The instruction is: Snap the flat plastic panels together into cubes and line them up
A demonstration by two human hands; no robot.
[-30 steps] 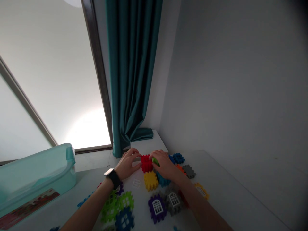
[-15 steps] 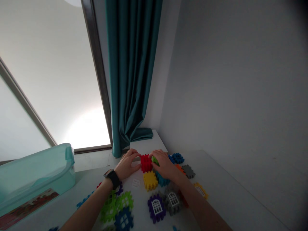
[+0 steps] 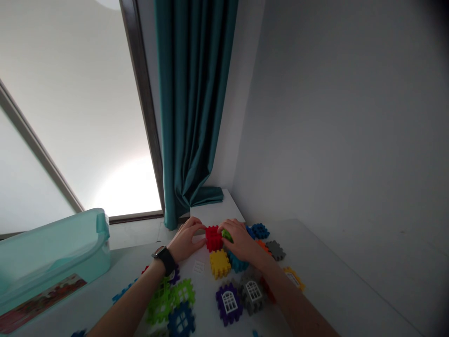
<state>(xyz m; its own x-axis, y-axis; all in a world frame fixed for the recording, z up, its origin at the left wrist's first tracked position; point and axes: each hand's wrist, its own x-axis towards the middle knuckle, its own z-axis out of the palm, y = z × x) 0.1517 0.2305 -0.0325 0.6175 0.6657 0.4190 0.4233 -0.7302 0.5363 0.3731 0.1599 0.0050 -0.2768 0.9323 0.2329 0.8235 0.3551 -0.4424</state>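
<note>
Left hand (image 3: 185, 241) pinches the red block (image 3: 213, 238) at its left side, thumb and forefinger tips spaced apart along the toothed edge. Right hand (image 3: 240, 241) curls around the green piece (image 3: 227, 235) just right of the red block, fingertips reaching the red block's right edge; part of this grip is hidden.

Location: red block sits toward the far side of the white table (image 3: 205, 316), just beyond the yellow block (image 3: 220, 264). Joined or merely touching: cannot tell.

Handling (judged): light, stiff plastic, perhaps slick on flat faces, hardly fragile; teeth may bind if misaligned. Suggested hold: opposite sides, between thumb and fingers, keeping tips clear of the meshing edge.

Outward: teal block (image 3: 237, 262) right of the yellow one, partly covered by the right hand. White window insert (image 3: 199, 267) lies left of the yellow block. Nearer the wearer, purple piece (image 3: 229, 303) and grey block (image 3: 251, 294), each bearing a white window. Translucent tub (image 3: 94, 262) at far left.

Versus half a second earlier: both hands keep the same pose; red block unmoved relative to the yellow. Whole view shifts very slightly, tub included; read as head motion.
</note>
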